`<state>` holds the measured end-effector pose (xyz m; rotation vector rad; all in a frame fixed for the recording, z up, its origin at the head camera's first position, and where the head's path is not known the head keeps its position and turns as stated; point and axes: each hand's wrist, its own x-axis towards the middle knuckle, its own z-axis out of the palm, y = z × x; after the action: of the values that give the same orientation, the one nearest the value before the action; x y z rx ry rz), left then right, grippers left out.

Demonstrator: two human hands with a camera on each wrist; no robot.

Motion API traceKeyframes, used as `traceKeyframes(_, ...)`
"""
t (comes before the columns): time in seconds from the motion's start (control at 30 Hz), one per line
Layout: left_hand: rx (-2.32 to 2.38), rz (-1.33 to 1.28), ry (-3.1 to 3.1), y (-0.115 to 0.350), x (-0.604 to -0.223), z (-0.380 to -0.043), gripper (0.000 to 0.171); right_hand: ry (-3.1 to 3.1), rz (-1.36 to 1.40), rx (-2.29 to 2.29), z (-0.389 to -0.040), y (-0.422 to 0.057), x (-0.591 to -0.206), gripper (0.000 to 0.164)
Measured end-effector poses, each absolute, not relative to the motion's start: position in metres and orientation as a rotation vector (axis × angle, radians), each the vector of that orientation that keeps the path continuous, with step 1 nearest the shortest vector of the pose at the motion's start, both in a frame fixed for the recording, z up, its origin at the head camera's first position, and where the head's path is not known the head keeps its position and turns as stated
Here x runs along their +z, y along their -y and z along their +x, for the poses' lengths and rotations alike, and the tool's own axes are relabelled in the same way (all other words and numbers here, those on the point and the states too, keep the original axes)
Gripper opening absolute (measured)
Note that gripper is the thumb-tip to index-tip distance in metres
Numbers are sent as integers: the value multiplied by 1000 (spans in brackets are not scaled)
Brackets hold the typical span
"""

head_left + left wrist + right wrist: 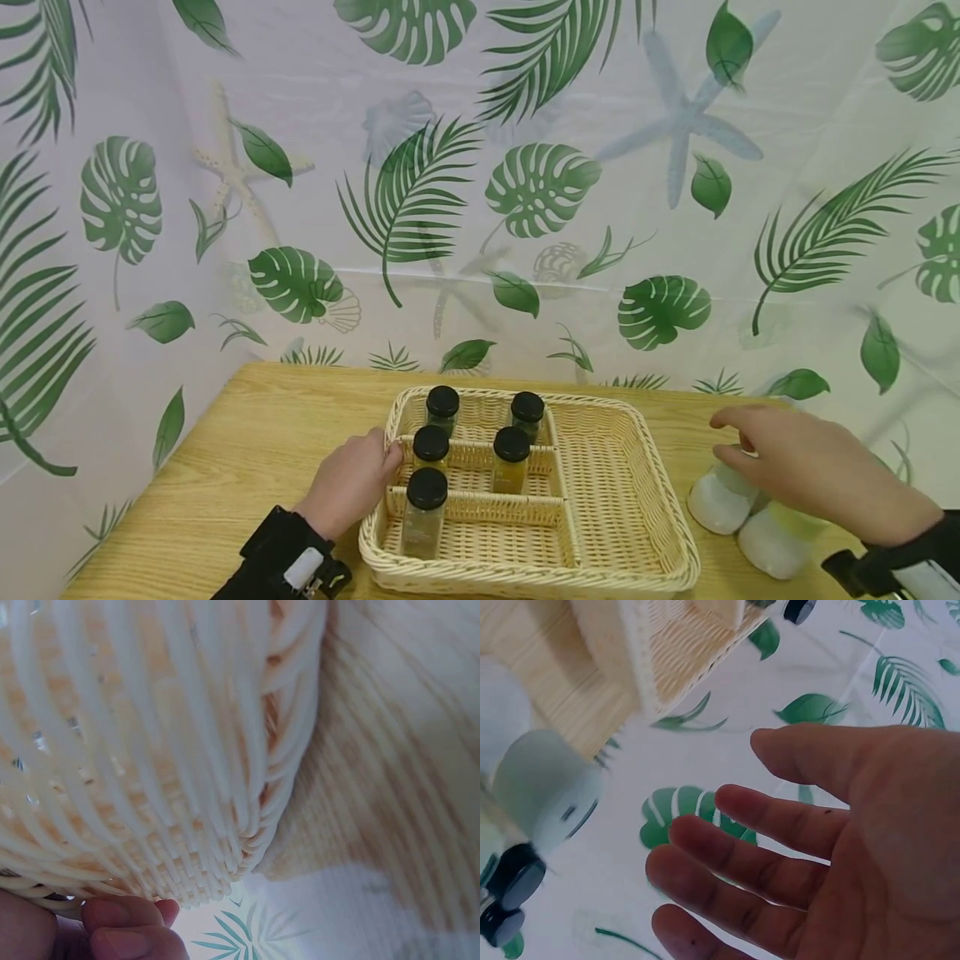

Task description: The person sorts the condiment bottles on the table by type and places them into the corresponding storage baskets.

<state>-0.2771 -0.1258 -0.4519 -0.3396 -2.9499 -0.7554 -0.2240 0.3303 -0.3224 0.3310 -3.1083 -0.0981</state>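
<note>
A cream wicker basket with dividers stands on the wooden table. Several small glass jars with black lids stand in its left compartments, among them a front jar and a jar with yellowish contents. My left hand grips the basket's left rim, and its curled fingers show at the wicker edge in the left wrist view. Above two whitish rounded containers right of the basket hovers my right hand. Its fingers are spread and relaxed, holding nothing in the right wrist view.
The wooden table ends at a white cloth backdrop with green leaf prints. In the right wrist view, black lids show beside a pale green container. The basket's undivided right compartment lies nearest the whitish containers.
</note>
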Motion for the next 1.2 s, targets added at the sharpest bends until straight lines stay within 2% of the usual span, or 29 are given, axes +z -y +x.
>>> traceKeyframes(0.2,-754,-333,2959,128,-453,-278,32,3222,230,-75,-231,-358,-322,42)
traceKeyframes(0.43,-771,-292,2953,132,-454,-279,34,3263,220,-88,-241,-384,-327,39)
traceKeyframes(0.73,-767,-314,2954,131,-456,-278,34,3289,163,-117,-251,-411,-341,46)
traceKeyframes(0.93,-762,-308,2956,129,-455,-280,34,3318,127,-115,-257,-421,-349,50)
traceKeyframes(1.2,-768,-304,2968,126,-456,-281,33,3314,215,-127,-258,-420,-353,50)
